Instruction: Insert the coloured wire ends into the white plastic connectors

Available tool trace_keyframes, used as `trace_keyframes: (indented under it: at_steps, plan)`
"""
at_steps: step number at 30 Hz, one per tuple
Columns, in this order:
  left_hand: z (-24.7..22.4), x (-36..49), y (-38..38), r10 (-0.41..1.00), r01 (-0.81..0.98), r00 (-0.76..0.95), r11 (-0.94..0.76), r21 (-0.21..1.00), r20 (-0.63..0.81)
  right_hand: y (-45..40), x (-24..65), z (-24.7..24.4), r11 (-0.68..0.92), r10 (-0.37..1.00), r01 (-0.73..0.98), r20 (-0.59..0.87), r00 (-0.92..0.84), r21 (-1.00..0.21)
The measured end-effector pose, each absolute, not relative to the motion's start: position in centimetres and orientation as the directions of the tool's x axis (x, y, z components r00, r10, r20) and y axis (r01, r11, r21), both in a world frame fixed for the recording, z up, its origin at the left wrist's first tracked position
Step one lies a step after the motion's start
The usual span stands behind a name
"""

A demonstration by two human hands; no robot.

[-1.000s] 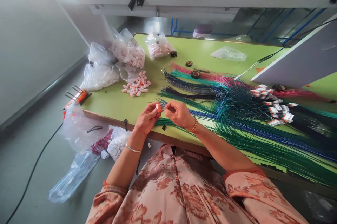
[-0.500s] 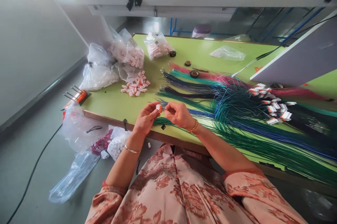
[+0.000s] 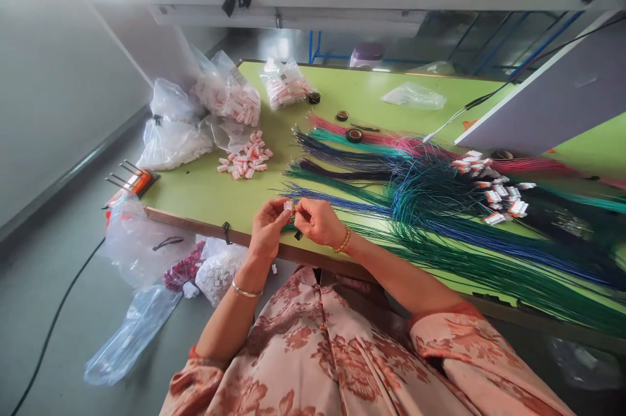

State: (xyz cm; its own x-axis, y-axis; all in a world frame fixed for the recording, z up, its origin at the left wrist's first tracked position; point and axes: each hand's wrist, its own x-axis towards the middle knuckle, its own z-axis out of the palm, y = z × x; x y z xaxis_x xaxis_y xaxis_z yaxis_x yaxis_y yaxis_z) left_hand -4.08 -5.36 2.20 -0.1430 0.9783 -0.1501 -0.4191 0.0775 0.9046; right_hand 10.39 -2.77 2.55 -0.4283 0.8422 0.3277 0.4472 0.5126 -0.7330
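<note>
Between the thumb and fingers of my left hand (image 3: 267, 230) is a small white and orange plastic connector (image 3: 288, 206). My right hand (image 3: 319, 222) is closed in a pinch right at the connector's right side; whatever its fingertips grip is hidden. Long bundles of green wires (image 3: 440, 259) and blue wires (image 3: 362, 209) run under and beyond my right hand across the green table (image 3: 205, 191). A pile of loose white and orange connectors (image 3: 246, 156) lies past my left hand. On the right, a cluster of connectors (image 3: 499, 191) sits on the wires.
Clear bags of connectors (image 3: 227, 93) and a bag of white parts (image 3: 171, 139) stand at the table's left. Black tape rolls (image 3: 355, 135) lie behind the wires. An orange tool with metal prongs (image 3: 132, 182) is at the left corner. A white panel (image 3: 548, 90) rises at right.
My right hand has come closer to the connector, closing the gap to my left hand. The connector appears turned, showing more of its white side. The whole view has shifted slightly.
</note>
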Motion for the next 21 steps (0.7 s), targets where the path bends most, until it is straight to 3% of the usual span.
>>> trace_keyframes:
  at_steps: [4,8,11,13,16,21]
  plan:
    - [1.9,-3.9,-5.8,0.98,-0.373,-0.15,0.065,0.926,-0.13,-3.2,10.3,2.4,0.511,0.842,0.487,0.3,-0.448,-0.708]
    - [1.9,-4.6,-6.0,0.979,-0.382,-0.062,0.155,0.911,-0.193,-2.0,12.3,3.5,0.433,0.807,0.389,0.159,-0.568,-0.813]
    - [1.7,-5.1,-6.0,0.976,-0.394,-0.039,0.182,0.901,-0.214,0.7,14.6,4.5,0.416,0.849,0.406,0.187,-0.495,-0.814]
    - [1.5,-5.3,-6.0,0.975,-0.401,-0.025,0.194,0.895,-0.223,2.8,15.5,4.6,0.39,0.9,0.55,0.179,-0.398,-0.738]
    - [1.1,-5.3,-6.1,0.973,-0.415,0.0,0.209,0.885,-0.23,5.2,15.3,3.8,0.378,0.914,0.747,0.093,-0.395,-0.547]
    - [0.7,-5.4,-6.1,0.976,-0.431,0.023,0.207,0.878,-0.219,6.4,12.9,2.0,0.311,0.932,0.884,-0.067,-0.355,-0.348]
